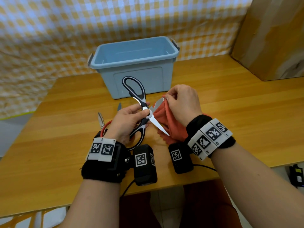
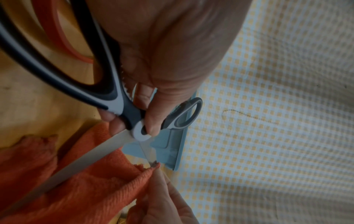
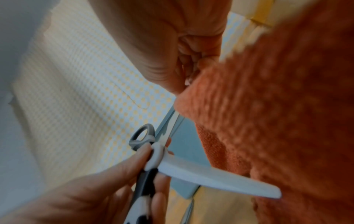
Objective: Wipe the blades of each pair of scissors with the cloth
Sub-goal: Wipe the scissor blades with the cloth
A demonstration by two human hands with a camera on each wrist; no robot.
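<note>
Blue plastic bin [image 1: 134, 66] on wooden table [image 1: 222, 99], cardboard box [image 1: 269, 38] beside.

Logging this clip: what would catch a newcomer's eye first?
The open scissors held at the pivot by the left hand, mid-table. The right hand pinches an orange cloth round the far blade. Behind stands a blue bin; more scissors lie to the left.

A makeshift recording setup is suggested: a wooden surface [image 1: 230, 99] is backed by a checked cloth backdrop [image 1: 65, 30], with a cardboard box [image 1: 271, 38] beyond the right hand [image 1: 184, 102].
</note>
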